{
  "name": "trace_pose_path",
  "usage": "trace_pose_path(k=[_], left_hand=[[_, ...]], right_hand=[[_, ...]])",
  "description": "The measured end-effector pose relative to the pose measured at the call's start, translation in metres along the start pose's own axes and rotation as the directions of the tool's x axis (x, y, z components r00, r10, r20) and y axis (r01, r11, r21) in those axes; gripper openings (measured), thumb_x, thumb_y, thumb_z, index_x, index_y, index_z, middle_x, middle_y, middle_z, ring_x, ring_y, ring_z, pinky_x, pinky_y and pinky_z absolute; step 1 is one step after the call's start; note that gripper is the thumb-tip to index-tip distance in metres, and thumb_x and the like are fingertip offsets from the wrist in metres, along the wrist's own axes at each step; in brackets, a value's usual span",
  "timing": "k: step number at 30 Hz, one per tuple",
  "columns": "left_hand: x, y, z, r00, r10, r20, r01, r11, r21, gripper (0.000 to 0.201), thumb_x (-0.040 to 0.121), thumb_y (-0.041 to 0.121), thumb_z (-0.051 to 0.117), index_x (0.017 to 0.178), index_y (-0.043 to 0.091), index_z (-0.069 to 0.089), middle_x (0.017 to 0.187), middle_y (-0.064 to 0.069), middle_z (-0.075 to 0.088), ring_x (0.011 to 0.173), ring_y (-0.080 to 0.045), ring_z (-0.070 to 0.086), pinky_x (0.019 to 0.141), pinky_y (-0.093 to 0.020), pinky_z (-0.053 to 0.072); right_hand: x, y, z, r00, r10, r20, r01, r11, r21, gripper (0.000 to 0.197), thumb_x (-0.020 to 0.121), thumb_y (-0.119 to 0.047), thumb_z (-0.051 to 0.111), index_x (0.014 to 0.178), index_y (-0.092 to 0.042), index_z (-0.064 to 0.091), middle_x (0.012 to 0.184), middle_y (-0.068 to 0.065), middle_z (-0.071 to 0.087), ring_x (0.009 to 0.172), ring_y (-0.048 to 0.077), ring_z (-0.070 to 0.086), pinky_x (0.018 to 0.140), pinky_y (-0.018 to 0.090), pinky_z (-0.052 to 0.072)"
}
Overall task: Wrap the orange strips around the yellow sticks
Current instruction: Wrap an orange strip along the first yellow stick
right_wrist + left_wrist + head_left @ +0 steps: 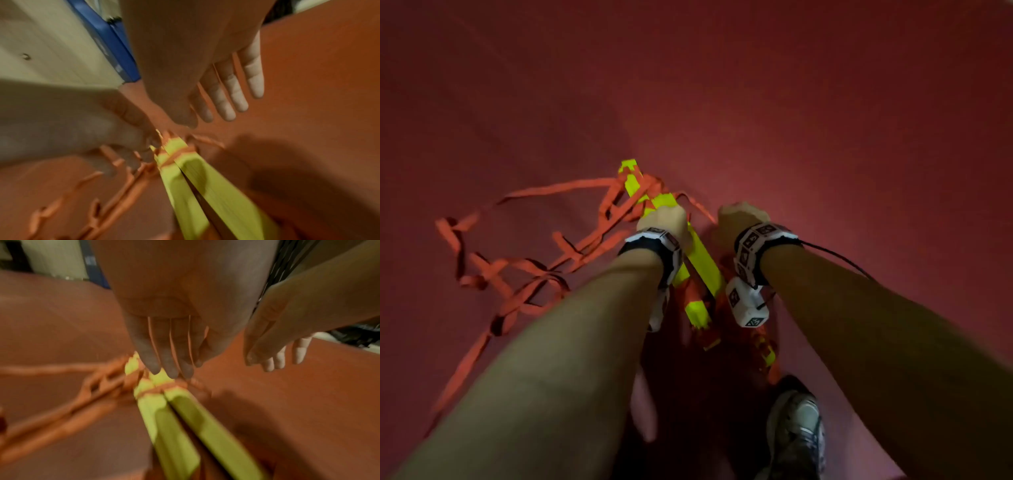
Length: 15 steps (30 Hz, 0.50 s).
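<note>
Two yellow sticks lie side by side on the red surface, bound by an orange strip wrap near my fingertips. A long tangle of loose orange strips trails off to the left. My left hand reaches down onto the sticks, its straight fingers touching the yellow just above the wrap. My right hand hovers just right of the sticks, fingers straight and spread, holding nothing. The wrist views are blurred.
The red surface stretches all around. A shoe stands near the bottom right. More yellow-and-orange pieces lie under my right wrist. A blue object and a pale panel stand beyond the surface.
</note>
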<state>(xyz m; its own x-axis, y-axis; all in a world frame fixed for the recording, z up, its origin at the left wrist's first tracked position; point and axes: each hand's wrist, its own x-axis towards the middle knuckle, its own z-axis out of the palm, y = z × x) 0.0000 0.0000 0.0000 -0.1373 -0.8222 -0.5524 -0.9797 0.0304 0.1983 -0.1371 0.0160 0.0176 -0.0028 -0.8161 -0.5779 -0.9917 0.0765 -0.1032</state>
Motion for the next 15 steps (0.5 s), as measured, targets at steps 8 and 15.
trace_pose_path(k=[8,15], left_hand=[[0.034,-0.022,0.117,0.99,-0.062,0.127,0.08,0.986,-0.143,0.027,0.092,0.02,0.06,0.116,0.009,0.067,0.119,-0.018,0.066,0.104,-0.04,0.066,0.072,-0.037,0.047],[0.04,-0.024,0.155,0.988,-0.074,0.135,0.122,0.911,-0.394,0.025,0.092,0.017,0.059,0.113,0.014,0.072,0.12,-0.017,0.07,0.107,-0.038,0.065,0.074,-0.033,0.046]], right_hand=[[0.039,0.002,0.11,0.992,0.05,0.12,-0.074,0.975,0.209,0.049,0.104,-0.045,0.038,0.123,-0.005,0.059,0.127,0.024,0.061,0.116,0.042,0.059,0.09,0.044,0.045],[0.061,-0.003,0.159,0.977,0.159,0.143,-0.19,0.952,0.238,0.064,0.091,-0.029,0.063,0.143,-0.008,0.031,0.141,0.022,0.045,0.131,0.044,0.047,0.105,0.054,0.042]])
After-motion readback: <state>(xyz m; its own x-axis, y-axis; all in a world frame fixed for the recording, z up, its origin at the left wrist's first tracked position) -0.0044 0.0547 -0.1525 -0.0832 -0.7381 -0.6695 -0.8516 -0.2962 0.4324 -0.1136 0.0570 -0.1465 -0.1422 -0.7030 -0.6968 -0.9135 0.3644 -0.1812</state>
